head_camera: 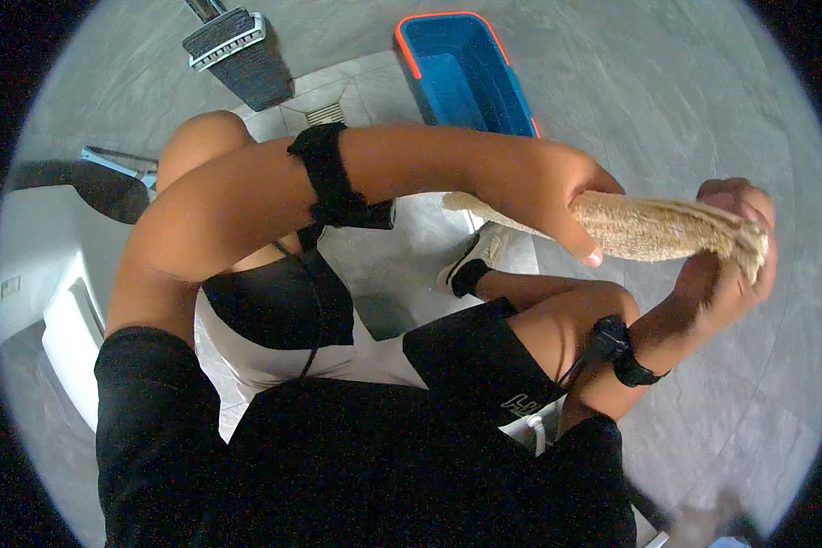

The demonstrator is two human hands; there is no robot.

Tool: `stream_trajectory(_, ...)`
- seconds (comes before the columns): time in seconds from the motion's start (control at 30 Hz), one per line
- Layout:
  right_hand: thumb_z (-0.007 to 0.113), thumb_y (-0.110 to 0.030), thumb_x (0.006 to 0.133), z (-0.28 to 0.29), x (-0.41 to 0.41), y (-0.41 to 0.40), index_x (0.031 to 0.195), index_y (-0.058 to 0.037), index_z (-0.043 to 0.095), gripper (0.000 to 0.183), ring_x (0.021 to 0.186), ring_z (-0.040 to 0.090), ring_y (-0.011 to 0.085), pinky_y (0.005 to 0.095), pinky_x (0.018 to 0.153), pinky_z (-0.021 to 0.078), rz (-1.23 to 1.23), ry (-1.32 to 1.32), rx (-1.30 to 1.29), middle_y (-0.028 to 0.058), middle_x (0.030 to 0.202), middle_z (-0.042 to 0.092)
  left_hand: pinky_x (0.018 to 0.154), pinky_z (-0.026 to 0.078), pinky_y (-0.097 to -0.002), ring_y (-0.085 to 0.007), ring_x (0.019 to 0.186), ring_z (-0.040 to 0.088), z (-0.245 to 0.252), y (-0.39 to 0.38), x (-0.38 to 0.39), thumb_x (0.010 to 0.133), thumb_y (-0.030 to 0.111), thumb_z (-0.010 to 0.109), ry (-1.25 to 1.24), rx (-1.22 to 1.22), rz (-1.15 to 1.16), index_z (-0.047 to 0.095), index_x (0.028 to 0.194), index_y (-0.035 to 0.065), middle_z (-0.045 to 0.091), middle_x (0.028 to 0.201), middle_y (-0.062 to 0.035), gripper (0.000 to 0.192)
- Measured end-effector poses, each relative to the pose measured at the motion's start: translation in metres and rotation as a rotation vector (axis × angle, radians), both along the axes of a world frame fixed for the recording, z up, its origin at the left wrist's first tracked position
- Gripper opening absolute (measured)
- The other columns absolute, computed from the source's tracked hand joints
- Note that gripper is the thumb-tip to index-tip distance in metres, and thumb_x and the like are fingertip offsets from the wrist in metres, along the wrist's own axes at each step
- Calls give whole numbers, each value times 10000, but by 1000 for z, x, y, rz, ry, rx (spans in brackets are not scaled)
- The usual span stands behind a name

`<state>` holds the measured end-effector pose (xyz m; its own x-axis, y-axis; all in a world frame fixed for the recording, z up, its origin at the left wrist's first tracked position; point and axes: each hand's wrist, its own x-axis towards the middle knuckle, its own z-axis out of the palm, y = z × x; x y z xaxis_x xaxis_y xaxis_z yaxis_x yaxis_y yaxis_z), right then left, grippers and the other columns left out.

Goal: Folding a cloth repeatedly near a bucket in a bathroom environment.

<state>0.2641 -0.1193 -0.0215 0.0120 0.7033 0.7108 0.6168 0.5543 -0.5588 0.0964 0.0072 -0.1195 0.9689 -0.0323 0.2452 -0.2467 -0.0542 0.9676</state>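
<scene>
A beige terry cloth (647, 229) is stretched between my two hands, bunched into a thick band. My left hand (565, 181) grips its left part, with the thumb lying along the near side. A loose tail of the cloth hangs out to the left, beneath my left wrist. At the other end, my right hand (757, 205) closes around the cloth, and a frayed-looking bunch sticks out by the fingers. Both hands are in the air over the grey floor, beyond my bent leg.
A blue plastic bucket (455, 82) with an orange rim stands on the floor ahead, partly behind my left forearm. Left of it are a tiled floor drain (325, 113) and a dark broom or mop head (222, 38). A white fixture (79, 342) is at the left. Straps with devices circle both arms.
</scene>
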Motion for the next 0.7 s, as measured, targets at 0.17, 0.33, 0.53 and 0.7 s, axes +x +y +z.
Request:
stream_trajectory(0.17, 575, -198, 953, 5, 5, -2, 1149, -47, 623, 252, 885, 602, 331, 449, 739, 500, 136, -111, -3, 183, 1023, 620, 989, 437, -322, -176, 1134, 571, -2, -3, -1, 838, 312, 750, 4, -35, -84, 465, 1356, -34, 611, 1257, -137, 685)
stream_trajectory(0.33, 557, -185, 965, 5, 9, -2, 1152, -56, 623, 237, 872, 606, 333, 456, 734, 506, 196, -74, 11, 167, 1009, 625, 974, 434, -304, -164, 1102, 560, 14, 0, -13, 895, 464, 671, -16, -7, -91, 458, 1361, -27, 612, 1197, -109, 709)
stream_trajectory(0.53, 604, -184, 900, 1, 10, -3, 1063, 28, 624, 268, 771, 624, 337, 407, 631, 529, 35, -11, 63, 214, 953, 623, 955, 441, -291, -149, 1080, 572, 28, 8, -20, 998, 504, 483, 127, -199, -42, 529, 1315, -14, 632, 1161, -96, 609)
stream_trajectory(0.7, 614, -151, 881, 2, 14, -4, 1040, 63, 632, 268, 788, 637, 335, 401, 672, 543, 21, 8, 35, 224, 963, 625, 894, 464, -299, -160, 1022, 602, 22, 7, -22, 1003, 455, 493, -42, -58, 53, 551, 1303, -8, 662, 1092, -104, 555)
